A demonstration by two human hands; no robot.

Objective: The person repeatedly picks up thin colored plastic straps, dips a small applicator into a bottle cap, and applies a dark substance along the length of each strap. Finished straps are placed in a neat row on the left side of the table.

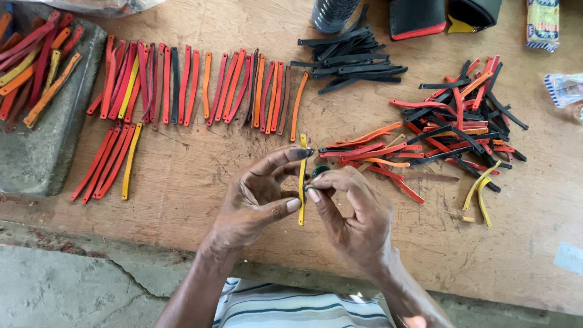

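Fingers of your left hand (258, 194) pinch the yellow strip (302, 182) upright at both ends, steadying it for your right hand (352, 209), which grips its middle, below the sorted row (200, 85).

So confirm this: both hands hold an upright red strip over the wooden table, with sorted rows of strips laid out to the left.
Wrong in one respect: the strip is yellow, not red. The head view shows the left hand and right hand holding it upright over the wooden table, with the sorted rows to the left.
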